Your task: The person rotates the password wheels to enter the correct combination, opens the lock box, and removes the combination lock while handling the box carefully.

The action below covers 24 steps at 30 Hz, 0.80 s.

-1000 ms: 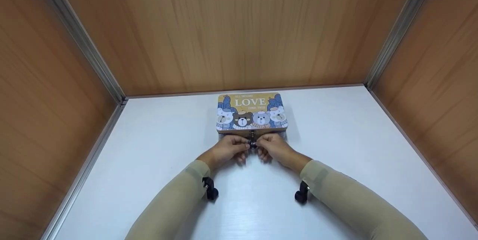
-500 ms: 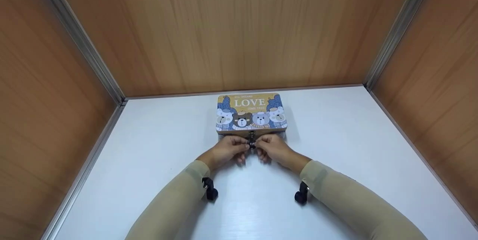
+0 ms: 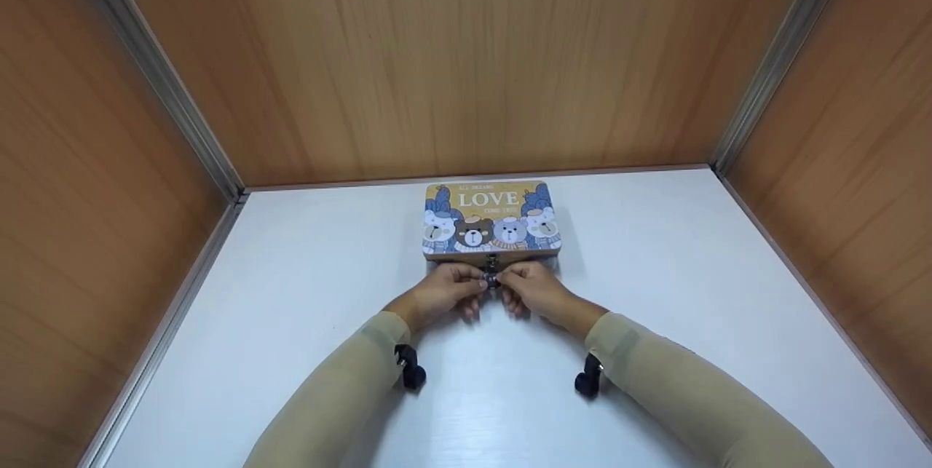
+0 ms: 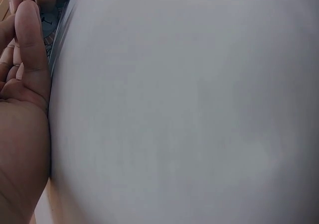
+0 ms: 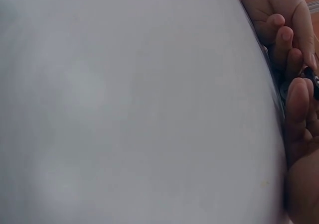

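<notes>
A rectangular tin box (image 3: 489, 217) with "LOVE" and cartoon bears on its lid stands closed near the back wall. At the middle of its front is a metal clasp (image 3: 492, 262), with a small black padlock (image 3: 491, 280) just below it. My left hand (image 3: 445, 288) pinches the padlock's left side between thumb and forefinger. From the right, the thumb and forefinger of my right hand (image 3: 537, 288) pinch its other side. In the right wrist view the black padlock (image 5: 313, 78) shows pale marks between the fingertips. Both hands' other fingers are curled below, partly hiding the box's front.
The white tabletop (image 3: 328, 264) stretches around the box and under both forearms. Wooden panels enclose it at the back (image 3: 466, 60), left and right, with metal strips at the corners. Black wrist cameras hang below both sleeves.
Both hands stay at the padlock, almost in the same place. Only slight fingertip movement shows around it; the box has not moved.
</notes>
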{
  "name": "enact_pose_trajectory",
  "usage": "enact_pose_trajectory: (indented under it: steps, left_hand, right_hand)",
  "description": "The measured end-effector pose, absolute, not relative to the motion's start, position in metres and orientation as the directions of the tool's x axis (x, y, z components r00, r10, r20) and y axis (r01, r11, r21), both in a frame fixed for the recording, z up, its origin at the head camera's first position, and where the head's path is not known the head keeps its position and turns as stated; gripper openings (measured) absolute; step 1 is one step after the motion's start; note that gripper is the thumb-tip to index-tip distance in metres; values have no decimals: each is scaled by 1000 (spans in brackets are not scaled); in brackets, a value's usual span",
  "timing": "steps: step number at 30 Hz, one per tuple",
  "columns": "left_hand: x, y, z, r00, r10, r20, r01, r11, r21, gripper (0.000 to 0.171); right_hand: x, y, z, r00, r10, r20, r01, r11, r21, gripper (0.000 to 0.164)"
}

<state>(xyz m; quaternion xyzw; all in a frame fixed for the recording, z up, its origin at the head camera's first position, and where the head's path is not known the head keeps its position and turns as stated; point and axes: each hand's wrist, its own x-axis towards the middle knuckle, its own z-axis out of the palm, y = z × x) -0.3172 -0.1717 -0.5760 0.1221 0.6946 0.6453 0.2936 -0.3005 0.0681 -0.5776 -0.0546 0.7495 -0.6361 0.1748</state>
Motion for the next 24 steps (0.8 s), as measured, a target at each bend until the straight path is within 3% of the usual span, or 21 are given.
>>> enact_pose_trajectory:
  steps: [8,15,24]
  left_hand:
    - [-317,-171,-576,-803,541,-251,-208,141,968,23]
    - [-318,-169,-577,-804,544,-241,-205,127,970,23]
    - [-317,-170,-575,-789,558,-256,-222,128,966,24]
  right_hand:
    - [-303,72,-576,-925,-303,-231,195,145,-970,30]
    - [-301,73,-576,-931,-295,-214,178,145,-973,15]
    - [-301,71,-576,-932,-299,-206,171,139,-975,11]
